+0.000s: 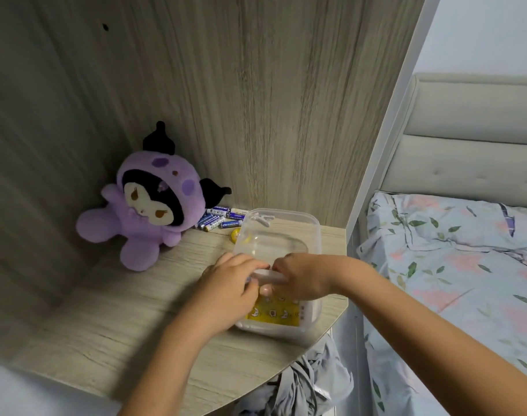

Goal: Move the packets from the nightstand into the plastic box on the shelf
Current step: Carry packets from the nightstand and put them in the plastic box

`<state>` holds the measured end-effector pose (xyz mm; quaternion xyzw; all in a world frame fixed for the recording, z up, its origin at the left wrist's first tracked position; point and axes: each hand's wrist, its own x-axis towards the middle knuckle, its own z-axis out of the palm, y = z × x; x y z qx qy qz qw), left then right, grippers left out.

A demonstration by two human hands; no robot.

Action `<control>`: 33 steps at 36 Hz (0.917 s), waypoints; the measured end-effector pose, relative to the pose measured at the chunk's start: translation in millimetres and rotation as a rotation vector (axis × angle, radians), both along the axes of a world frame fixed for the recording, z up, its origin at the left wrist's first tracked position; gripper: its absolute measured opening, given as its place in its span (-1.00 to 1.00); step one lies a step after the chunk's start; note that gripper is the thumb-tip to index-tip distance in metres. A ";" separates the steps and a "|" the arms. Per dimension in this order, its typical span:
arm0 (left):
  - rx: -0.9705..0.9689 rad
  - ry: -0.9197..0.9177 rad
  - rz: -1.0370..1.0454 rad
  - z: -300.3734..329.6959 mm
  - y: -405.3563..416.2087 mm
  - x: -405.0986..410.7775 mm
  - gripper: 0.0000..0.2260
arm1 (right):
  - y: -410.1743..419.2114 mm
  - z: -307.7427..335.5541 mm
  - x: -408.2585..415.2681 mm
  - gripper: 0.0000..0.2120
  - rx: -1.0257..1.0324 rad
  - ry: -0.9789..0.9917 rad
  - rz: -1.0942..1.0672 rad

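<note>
Walls: pale wood-grain panels point(256, 100) rising behind and left of the shelf, meeting in a corner, one small dark hole up high.
Shelf: light wood-grain shelf point(106, 319) with a rounded front edge.
Frame: white upright post point(385, 139) dividing the shelf from the bed.
Bed: beige tufted headboard point(472, 139), floral bedding point(454, 265) in pink and green.
Below: grey cloth point(304, 382) bunched under the shelf edge.
Light: soft, even, indoor.

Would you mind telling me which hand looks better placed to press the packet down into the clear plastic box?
Probably the left hand: its fingers already curl over the yellow printed packet inside the clear plastic box, while the right hand grips the near rim.
</note>
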<state>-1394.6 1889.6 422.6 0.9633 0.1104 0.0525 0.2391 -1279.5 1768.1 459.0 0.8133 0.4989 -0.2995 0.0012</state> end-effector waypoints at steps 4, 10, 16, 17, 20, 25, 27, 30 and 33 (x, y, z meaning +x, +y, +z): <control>0.080 0.069 -0.002 1.6 -0.9 1.2 -0.63 | 2.3 -2.9 1.2 -0.56 0.004 -0.101 0.009; 0.160 0.249 0.004 3.9 -5.4 12.2 -0.56 | 0.8 2.3 13.9 -0.50 0.141 -0.054 -0.047; 0.145 0.224 0.034 2.0 -11.4 17.2 -0.53 | 9.9 -13.3 10.1 -0.73 -0.037 -0.097 -0.035; 0.125 0.213 0.041 1.5 -11.5 16.7 -0.55 | 10.4 -14.2 7.8 -0.72 -0.067 -0.106 -0.010; 0.168 0.204 0.051 0.4 -13.4 14.7 -0.52 | 11.8 -11.1 8.2 -0.63 -0.057 -0.068 -0.001; 0.270 0.239 0.073 -2.8 -16.1 15.4 -0.60 | 13.5 -6.8 20.1 -0.68 -0.044 0.056 -0.043; 0.268 0.231 0.075 -2.5 -16.8 15.8 -0.66 | 12.9 -7.4 18.8 -0.69 -0.049 0.060 -0.037; 0.250 0.222 0.090 -3.0 -16.9 16.2 -0.65 | 10.8 -12.6 17.8 -0.76 0.008 0.010 -0.034; 0.260 0.218 0.108 -3.0 -16.9 16.6 -0.67 | 1.8 -11.4 20.1 -0.75 0.230 -0.103 -0.099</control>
